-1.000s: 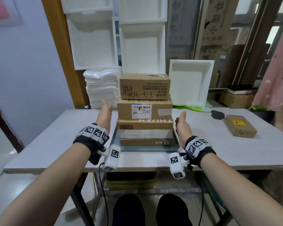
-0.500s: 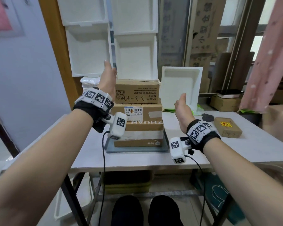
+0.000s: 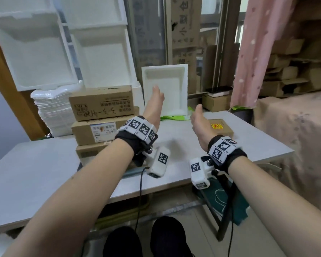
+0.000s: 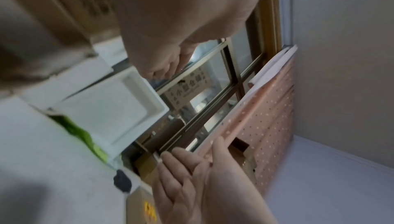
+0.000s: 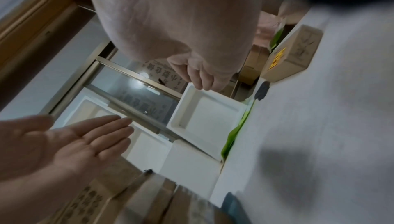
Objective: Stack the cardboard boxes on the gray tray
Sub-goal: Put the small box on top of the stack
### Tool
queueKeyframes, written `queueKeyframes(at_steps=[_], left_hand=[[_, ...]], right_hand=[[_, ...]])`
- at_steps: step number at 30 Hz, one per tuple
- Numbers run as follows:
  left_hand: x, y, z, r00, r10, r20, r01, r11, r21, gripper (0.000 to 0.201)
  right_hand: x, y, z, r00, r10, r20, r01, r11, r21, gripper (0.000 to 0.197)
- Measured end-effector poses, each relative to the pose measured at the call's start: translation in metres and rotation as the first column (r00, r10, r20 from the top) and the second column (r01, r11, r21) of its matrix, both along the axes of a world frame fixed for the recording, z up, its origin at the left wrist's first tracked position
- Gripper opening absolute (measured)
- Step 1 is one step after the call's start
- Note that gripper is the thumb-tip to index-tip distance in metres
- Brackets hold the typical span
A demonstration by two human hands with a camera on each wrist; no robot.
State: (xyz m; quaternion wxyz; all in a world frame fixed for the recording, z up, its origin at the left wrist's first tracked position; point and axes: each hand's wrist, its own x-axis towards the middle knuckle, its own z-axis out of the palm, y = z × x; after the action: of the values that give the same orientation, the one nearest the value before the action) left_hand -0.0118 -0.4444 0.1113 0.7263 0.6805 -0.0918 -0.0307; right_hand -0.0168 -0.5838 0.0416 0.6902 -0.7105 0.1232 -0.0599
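Three brown cardboard boxes stand stacked at the table's left: the top box, the middle box and the bottom box, which my left forearm partly covers. A strip of the gray tray shows under them. A fourth, small flat box with a yellow label lies alone on the table to the right. My left hand hangs in the air right of the stack, fingers straight, holding nothing. My right hand hovers just left of the small box, also empty, its fingers relaxed.
White foam trays lean against the back wall, with a pile of white sheets behind the stack. A small black object and green scraps lie near the table's far edge. A pink curtain hangs at right.
My left hand left the stack's left side, rose and crossed to its right. My right hand drifted right toward the small box. The head view turned right.
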Motion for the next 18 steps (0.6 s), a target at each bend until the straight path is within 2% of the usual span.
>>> queueKeyframes(at_steps=[5, 7, 14, 17, 18], left_hand=[[0.024, -0.061, -0.055, 0.984, -0.104, -0.145, 0.114, 0.991, 0.065, 0.079], [0.030, -0.083, -0.068, 0.970, -0.140, -0.199, 0.162, 0.982, 0.100, 0.078], [0.064, -0.144, -0.100, 0.955, -0.175, -0.241, 0.207, 0.972, 0.111, 0.070], [0.078, -0.163, -0.114, 0.931, -0.173, -0.321, 0.206, 0.976, 0.072, 0.073], [0.082, -0.168, -0.118, 0.922, -0.179, -0.344, 0.214, 0.975, 0.067, 0.074]], right_hand=[[0.003, -0.045, -0.024, 0.998, -0.060, 0.011, 0.061, 0.991, -0.119, 0.079], [0.011, -0.067, -0.031, 0.995, -0.095, 0.026, 0.098, 0.981, -0.169, 0.074], [0.043, -0.122, -0.048, 0.982, -0.186, 0.027, 0.187, 0.961, -0.204, 0.074], [0.057, -0.138, -0.058, 0.972, -0.235, 0.005, 0.231, 0.952, -0.203, 0.094], [0.062, -0.143, -0.062, 0.967, -0.255, -0.006, 0.249, 0.947, -0.202, 0.095]])
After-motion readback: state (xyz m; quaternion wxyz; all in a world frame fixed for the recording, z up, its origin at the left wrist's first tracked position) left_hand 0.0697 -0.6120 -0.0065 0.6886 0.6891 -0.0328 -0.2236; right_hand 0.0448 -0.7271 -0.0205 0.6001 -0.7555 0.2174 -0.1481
